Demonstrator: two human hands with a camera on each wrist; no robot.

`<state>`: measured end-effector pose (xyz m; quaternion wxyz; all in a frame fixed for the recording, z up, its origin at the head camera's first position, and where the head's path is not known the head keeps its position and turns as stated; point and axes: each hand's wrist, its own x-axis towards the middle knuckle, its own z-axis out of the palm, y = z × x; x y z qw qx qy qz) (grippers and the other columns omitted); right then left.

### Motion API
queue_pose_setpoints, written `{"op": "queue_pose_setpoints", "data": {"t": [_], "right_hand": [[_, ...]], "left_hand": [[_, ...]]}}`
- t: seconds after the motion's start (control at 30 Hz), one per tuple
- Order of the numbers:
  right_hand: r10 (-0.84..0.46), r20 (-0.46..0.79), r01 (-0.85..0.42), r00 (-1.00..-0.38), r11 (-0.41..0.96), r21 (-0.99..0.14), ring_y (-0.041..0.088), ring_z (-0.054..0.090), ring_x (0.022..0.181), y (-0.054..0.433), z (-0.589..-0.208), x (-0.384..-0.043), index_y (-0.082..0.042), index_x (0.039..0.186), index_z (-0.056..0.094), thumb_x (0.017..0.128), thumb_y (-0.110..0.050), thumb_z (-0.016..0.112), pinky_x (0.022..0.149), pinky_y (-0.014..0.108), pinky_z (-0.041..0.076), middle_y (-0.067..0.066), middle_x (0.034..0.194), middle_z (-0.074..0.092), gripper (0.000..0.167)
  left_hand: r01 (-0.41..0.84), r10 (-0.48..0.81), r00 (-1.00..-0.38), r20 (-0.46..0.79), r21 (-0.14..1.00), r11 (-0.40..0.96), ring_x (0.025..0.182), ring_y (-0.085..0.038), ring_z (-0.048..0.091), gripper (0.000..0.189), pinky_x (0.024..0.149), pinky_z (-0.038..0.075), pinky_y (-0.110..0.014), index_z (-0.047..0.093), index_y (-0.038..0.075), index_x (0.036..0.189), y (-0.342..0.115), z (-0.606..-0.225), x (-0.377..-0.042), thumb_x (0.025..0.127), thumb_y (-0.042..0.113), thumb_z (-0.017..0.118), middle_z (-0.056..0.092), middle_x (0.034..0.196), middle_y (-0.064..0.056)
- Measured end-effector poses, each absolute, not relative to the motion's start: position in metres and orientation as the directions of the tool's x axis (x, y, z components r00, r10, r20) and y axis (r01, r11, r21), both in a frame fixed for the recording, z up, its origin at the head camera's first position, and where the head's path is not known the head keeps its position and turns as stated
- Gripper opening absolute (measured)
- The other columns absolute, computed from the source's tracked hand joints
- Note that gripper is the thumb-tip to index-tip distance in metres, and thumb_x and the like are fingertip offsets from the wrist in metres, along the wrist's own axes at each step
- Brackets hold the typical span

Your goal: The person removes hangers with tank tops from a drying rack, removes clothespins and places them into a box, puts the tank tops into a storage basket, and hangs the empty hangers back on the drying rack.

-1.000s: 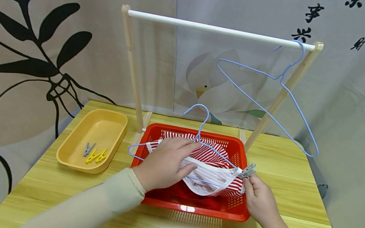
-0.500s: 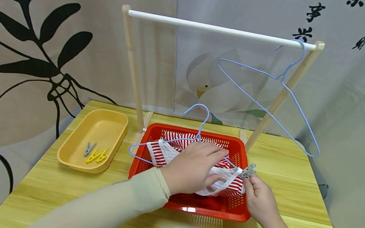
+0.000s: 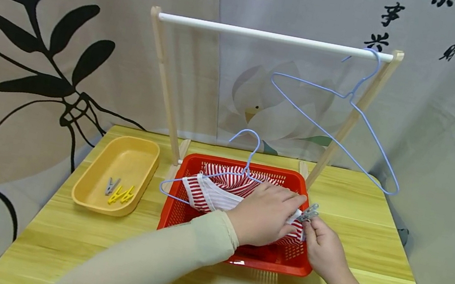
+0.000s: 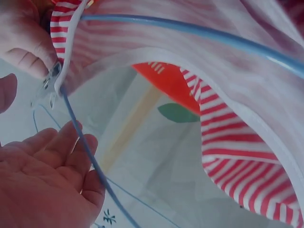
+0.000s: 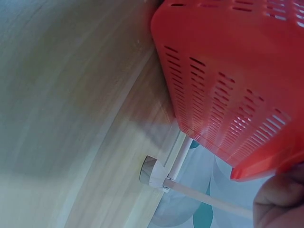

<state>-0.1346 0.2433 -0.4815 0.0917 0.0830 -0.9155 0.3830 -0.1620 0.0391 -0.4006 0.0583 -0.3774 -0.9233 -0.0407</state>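
In the head view a red-and-white striped garment with white trim [image 3: 201, 193] lies over the red basket [image 3: 270, 267], on a blue wire hanger [image 3: 259, 142]. My right hand [image 3: 327, 247] pinches a grey clothespin [image 3: 309, 213] at the garment's right strap, where the hanger's end is. My left hand [image 3: 267, 215] is over the garment's right part, close beside the clothespin, and hides the cloth beneath. In the left wrist view its fingers [image 4: 64, 147] are loosely extended by the hanger wire. Only part of the right hand shows in the right wrist view, beside the basket.
A yellow tray [image 3: 131, 156] on the left holds a grey clothespin [image 3: 110, 186] and yellow clothespins [image 3: 121, 194]. Behind the basket stands a wooden rack with a white bar [image 3: 271, 35]. A second blue hanger [image 3: 377, 66] hangs at its right end.
My left hand has moved right across the garment towards the clothespin, uncovering the left strap and neckline. The right hand stays at the clothespin; basket and hanger keep their places.
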Motion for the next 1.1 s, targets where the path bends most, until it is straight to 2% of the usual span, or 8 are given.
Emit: {"op": "queue_pose_setpoints", "data": {"t": [0.27, 0.5, 0.67, 0.77, 0.83, 0.93, 1.1], "right_hand": [[-0.095, 0.245, -0.24, -0.965, 0.699, -0.673, 0.011, 0.057, 0.08, 0.244, -0.483, -0.135, -0.013, 0.099, 0.071, 0.109, -0.011, 0.055, 0.071, 0.029, 0.05, 0.002, 0.092, 0.071, 0.019], [-0.111, 0.23, -0.24, -0.967, 0.701, -0.671, 0.01, 0.058, 0.085, 0.245, -0.482, -0.135, -0.013, 0.11, 0.074, 0.11, -0.014, 0.054, 0.076, 0.028, 0.052, 0.0, 0.096, 0.072, 0.019], [-0.13, 0.227, -0.252, -0.965, 0.69, -0.678, 0.007, 0.057, 0.082, 0.246, -0.481, -0.134, -0.012, 0.107, 0.073, 0.11, -0.012, 0.054, 0.073, 0.026, 0.051, 0.0, 0.093, 0.071, 0.019], [-0.142, 0.236, -0.267, -0.961, 0.692, -0.67, 0.004, 0.06, 0.087, 0.247, -0.481, -0.134, -0.01, 0.114, 0.074, 0.109, -0.01, 0.055, 0.076, 0.026, 0.055, 0.003, 0.101, 0.075, 0.02], [-0.148, 0.245, -0.276, -0.958, 0.699, -0.659, 0.003, 0.063, 0.092, 0.248, -0.481, -0.133, -0.01, 0.121, 0.075, 0.109, -0.01, 0.055, 0.08, 0.028, 0.057, 0.004, 0.11, 0.077, 0.023], [-0.162, 0.253, -0.29, -0.954, 0.713, -0.639, 0.005, 0.065, 0.095, 0.248, -0.482, -0.133, -0.01, 0.122, 0.075, 0.108, -0.009, 0.057, 0.083, 0.032, 0.059, 0.005, 0.112, 0.078, 0.023], [-0.168, 0.254, -0.292, -0.952, 0.743, -0.603, 0.017, 0.07, 0.097, 0.248, -0.481, -0.132, -0.008, 0.118, 0.075, 0.106, -0.008, 0.06, 0.087, 0.045, 0.061, 0.006, 0.111, 0.078, 0.019]], "left_hand": [[0.687, 0.683, -0.727, 0.07, 0.068, 0.724, 0.135, -0.01, 0.059, 0.062, 0.114, 0.039, -0.035, 0.045, 0.021, 0.16, 0.049, -0.403, -0.164, 0.104, 0.043, 0.063, 0.06, 0.151, 0.013], [0.689, 0.686, -0.724, 0.075, 0.119, 0.715, 0.122, -0.009, 0.066, 0.054, 0.098, 0.039, -0.03, 0.049, 0.024, 0.155, 0.058, -0.405, -0.164, 0.104, 0.039, 0.063, 0.067, 0.141, 0.017], [0.691, 0.684, -0.723, 0.094, 0.102, 0.716, 0.112, -0.009, 0.067, 0.05, 0.088, 0.037, -0.028, 0.051, 0.027, 0.153, 0.062, -0.407, -0.164, 0.106, 0.04, 0.061, 0.069, 0.134, 0.017], [0.694, 0.684, -0.72, 0.122, 0.091, 0.714, 0.11, -0.009, 0.068, 0.047, 0.084, 0.036, -0.027, 0.053, 0.028, 0.152, 0.063, -0.409, -0.165, 0.106, 0.039, 0.06, 0.07, 0.132, 0.016], [0.697, 0.685, -0.716, 0.137, 0.083, 0.712, 0.112, -0.008, 0.068, 0.047, 0.084, 0.037, -0.027, 0.053, 0.029, 0.152, 0.064, -0.41, -0.165, 0.106, 0.04, 0.06, 0.07, 0.134, 0.015], [0.701, 0.685, -0.71, 0.163, 0.069, 0.71, 0.113, -0.007, 0.068, 0.044, 0.085, 0.038, -0.028, 0.056, 0.029, 0.15, 0.065, -0.413, -0.164, 0.107, 0.041, 0.059, 0.071, 0.132, 0.015], [0.709, 0.686, -0.692, 0.223, 0.03, 0.705, 0.096, -0.007, 0.068, 0.028, 0.08, 0.038, -0.028, 0.066, 0.033, 0.131, 0.064, -0.416, -0.162, 0.106, 0.042, 0.06, 0.073, 0.115, 0.017]]}}
